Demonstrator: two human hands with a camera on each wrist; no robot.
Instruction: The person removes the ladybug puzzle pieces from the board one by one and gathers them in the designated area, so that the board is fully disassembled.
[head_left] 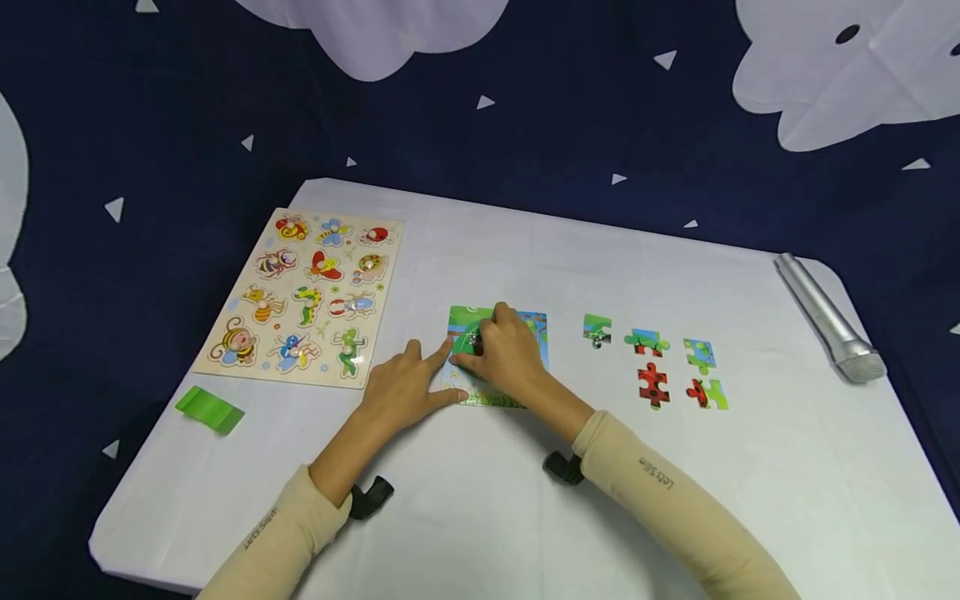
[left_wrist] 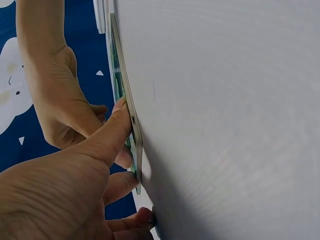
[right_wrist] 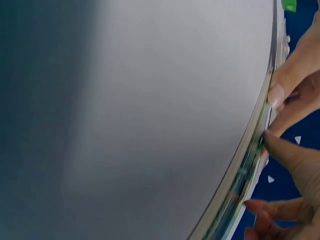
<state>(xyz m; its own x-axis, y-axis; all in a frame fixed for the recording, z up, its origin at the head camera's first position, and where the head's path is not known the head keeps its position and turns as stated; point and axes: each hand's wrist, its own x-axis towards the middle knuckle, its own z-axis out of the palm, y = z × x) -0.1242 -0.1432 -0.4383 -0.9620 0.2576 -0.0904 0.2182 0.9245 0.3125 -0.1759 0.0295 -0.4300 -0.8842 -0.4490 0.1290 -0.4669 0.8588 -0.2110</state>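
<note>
A small square jigsaw board (head_left: 491, 399) with a green and blue picture lies mid-table. My left hand (head_left: 405, 387) is at its left side, index finger on the left edge and thumb along the near corner. In the left wrist view, the left thumb (left_wrist: 107, 137) presses against the board's thin edge. My right hand (head_left: 513, 350) is over the board, its bent fingers and thumb around a green and dark jigsaw piece (head_left: 476, 341) lying in the picture. The hand hides much of the board's middle. Several loose jigsaw pieces (head_left: 654, 386) lie to the right, some with red parts.
A wooden insect peg puzzle (head_left: 300, 293) lies at the left of the white table (head_left: 465, 533), with a folded green strip (head_left: 210, 409) in front of it. A silver microphone (head_left: 828, 317) lies near the right edge. Dark patterned cloth (head_left: 555, 150) hangs behind.
</note>
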